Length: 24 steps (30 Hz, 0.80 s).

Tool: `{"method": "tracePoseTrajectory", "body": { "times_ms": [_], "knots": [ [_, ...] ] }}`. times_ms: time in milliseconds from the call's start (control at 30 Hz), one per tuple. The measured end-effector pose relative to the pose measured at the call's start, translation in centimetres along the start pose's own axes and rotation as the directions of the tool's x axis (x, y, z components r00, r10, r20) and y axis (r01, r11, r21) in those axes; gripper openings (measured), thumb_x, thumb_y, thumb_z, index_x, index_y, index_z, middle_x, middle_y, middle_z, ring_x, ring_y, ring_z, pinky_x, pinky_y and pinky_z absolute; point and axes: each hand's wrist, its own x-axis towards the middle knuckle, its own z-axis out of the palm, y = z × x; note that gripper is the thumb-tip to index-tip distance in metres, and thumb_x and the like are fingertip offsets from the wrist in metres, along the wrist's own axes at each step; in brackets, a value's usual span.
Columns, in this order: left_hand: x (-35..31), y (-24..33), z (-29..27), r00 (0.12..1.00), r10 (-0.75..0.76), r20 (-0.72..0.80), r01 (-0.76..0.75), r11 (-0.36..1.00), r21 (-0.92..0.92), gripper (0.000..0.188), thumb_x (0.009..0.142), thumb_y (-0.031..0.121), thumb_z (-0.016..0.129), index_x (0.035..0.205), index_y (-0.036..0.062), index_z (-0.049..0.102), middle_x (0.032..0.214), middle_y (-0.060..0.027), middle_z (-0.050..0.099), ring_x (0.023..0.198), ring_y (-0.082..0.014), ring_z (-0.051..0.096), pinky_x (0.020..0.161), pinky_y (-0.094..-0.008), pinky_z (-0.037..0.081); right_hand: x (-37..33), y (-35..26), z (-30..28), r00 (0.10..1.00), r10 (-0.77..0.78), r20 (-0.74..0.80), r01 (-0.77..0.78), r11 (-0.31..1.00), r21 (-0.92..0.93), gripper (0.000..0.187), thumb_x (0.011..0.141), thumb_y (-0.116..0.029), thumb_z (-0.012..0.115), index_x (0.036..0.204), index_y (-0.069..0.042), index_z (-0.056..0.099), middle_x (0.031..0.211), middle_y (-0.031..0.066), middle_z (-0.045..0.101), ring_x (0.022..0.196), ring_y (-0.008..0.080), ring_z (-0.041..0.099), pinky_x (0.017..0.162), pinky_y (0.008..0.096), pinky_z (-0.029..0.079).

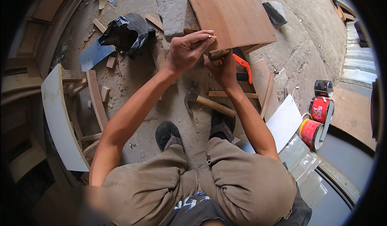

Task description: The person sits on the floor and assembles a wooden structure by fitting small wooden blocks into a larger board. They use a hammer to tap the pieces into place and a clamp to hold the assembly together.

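My left hand (186,51) is closed in a pinch beside the near left corner of a brown wooden panel (231,14). A tiny pale thing shows at its fingertips, too small to name. My right hand (225,70) is wrapped around a short wood strip (219,53) under the panel's near edge, its thumb out to the left; part of its fingers is hidden. Behind that hand shows the orange handle (243,64) of a tool, mostly hidden. A claw hammer (211,105) with a wooden handle lies on the ground between my shoes.
Grey blocks (171,14) and a black plastic bag (131,30) lie at the far left. A white-faced wooden frame (64,121) stands left. On the right are several tins (318,109), a white sheet (284,117) and boards (260,78). Wood offcuts (111,62) litter the floor.
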Motion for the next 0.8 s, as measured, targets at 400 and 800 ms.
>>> {"method": "tracePoseTrajectory", "body": {
  "times_ms": [400,800],
  "knots": [
    [-0.07,0.07,-0.06,1.0,0.029,-0.004,-0.029,0.999,0.032,0.015,0.093,0.002,0.068,0.105,-0.0017,0.075,0.111,-0.0108,0.075,0.105,-0.0145,0.07,0.094,-0.0279,0.056,0.37,-0.14,0.18,1.0,0.022,0.001,-0.022,1.0,0.0,0.063,0.077,-0.014,0.082,0.129,0.0,0.049,0.116,0.0213,0.065,0.107,0.0348,0.068,0.087,0.0409,0.055],
    [-0.06,-0.09,0.14,0.999,0.043,-0.006,-0.043,0.999,0.02,0.015,0.092,0.001,0.069,0.105,-0.0012,0.075,0.111,-0.0111,0.075,0.107,-0.0163,0.07,0.095,-0.0289,0.056,0.19,0.49,0.36,1.0,0.023,-0.006,-0.023,0.999,-0.023,0.066,0.078,-0.014,0.082,0.131,0.001,0.047,0.12,0.0225,0.063,0.111,0.036,0.065,0.089,0.0415,0.054]
  ]
}}
